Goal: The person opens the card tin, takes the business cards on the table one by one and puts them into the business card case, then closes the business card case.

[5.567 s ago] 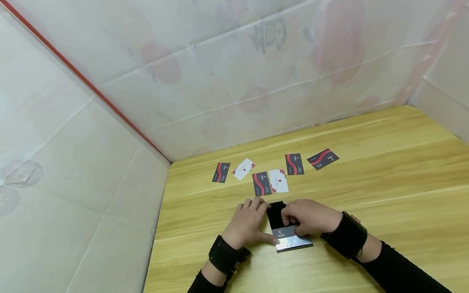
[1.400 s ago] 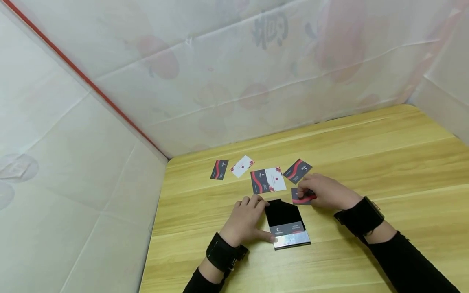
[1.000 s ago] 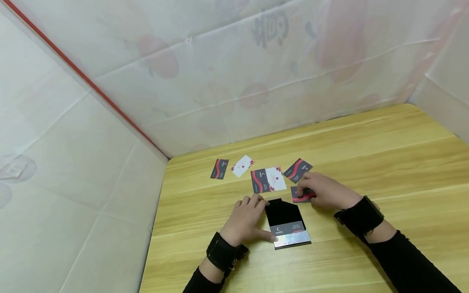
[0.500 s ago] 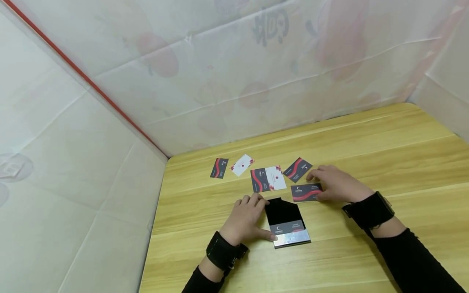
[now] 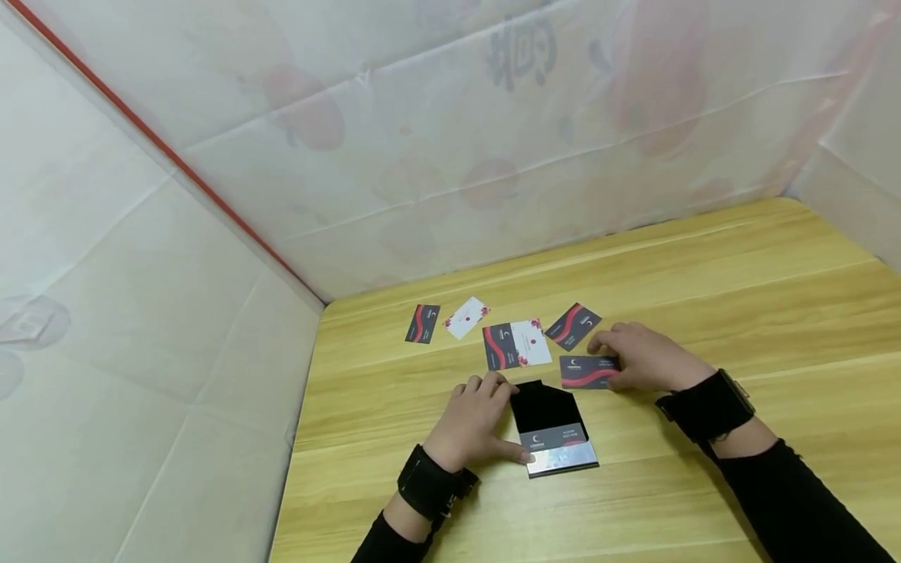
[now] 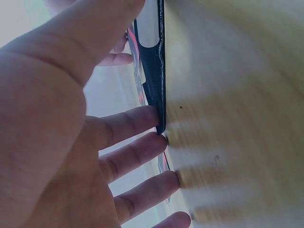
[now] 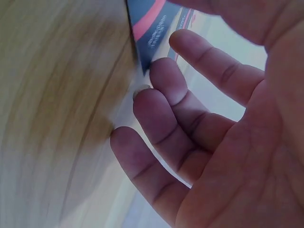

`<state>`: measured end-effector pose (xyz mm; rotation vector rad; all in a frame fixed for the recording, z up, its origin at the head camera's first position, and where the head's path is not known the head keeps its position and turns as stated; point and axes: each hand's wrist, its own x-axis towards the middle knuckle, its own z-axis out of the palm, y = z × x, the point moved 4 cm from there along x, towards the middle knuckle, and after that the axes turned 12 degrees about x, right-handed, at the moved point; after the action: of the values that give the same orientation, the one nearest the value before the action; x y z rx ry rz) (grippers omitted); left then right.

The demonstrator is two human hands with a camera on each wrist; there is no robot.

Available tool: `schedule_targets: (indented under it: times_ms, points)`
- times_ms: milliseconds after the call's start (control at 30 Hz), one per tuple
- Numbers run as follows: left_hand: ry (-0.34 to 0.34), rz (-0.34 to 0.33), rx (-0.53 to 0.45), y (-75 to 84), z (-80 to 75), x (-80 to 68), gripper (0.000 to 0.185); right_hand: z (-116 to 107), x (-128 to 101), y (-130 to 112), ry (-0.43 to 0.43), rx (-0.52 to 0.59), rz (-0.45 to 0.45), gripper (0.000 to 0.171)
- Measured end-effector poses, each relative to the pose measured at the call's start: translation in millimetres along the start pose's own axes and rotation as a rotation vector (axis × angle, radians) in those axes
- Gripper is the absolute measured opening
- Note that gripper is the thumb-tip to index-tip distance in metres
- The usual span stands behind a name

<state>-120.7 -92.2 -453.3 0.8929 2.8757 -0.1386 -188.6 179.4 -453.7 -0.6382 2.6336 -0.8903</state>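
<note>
A black card case (image 5: 545, 407) with a silver front band lies on the table, a dark business card (image 5: 552, 438) standing out above the band. My left hand (image 5: 473, 422) steadies the case: its thumb rests on the band's left end, its index fingertip at the far left corner. The left wrist view shows those fingers (image 6: 137, 118) nearly straight along the black edge. To the case's upper right lies a dark card with a red wave (image 5: 584, 372). My right hand (image 5: 651, 357) is at that card's right end, thumb touching its near corner, fingers loosely bent and apart from the thumb.
Behind the case, a dark card (image 5: 500, 348) and a white floral card (image 5: 531, 344) lie side by side. A tilted dark card (image 5: 573, 327) is right of them; a white card (image 5: 467, 317) and a dark card (image 5: 422, 324) lie farther left on the wooden table (image 5: 739, 313).
Since the oldest frame, my right hand has left the case, and a dark card has come nearer it. Lately its fingers have loosened and shifted right, uncovering that card. My left hand has stayed put.
</note>
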Motion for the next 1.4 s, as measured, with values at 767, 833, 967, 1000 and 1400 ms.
schedule_targets:
  times_ms: [767,833,967,1000,1400]
  points:
    - [0.010,0.001,-0.014,-3.6,-0.4,8.2,0.102,-8,2,-7,0.063,-0.021,-0.074,0.023]
    - [0.013,0.007,-0.013,-3.3,0.1,8.0,0.102,-7,1,-7,0.062,-0.013,-0.072,0.021]
    - [0.017,0.012,-0.013,-3.3,0.0,7.5,0.101,-8,2,-9,0.081,-0.007,-0.096,0.019]
    - [0.016,0.010,-0.013,-3.5,0.1,7.0,0.102,-8,3,-10,0.089,-0.004,-0.105,0.019]
    - [0.012,0.008,-0.016,-2.6,0.8,1.1,0.102,-9,4,-21,0.145,0.017,-0.172,0.022]
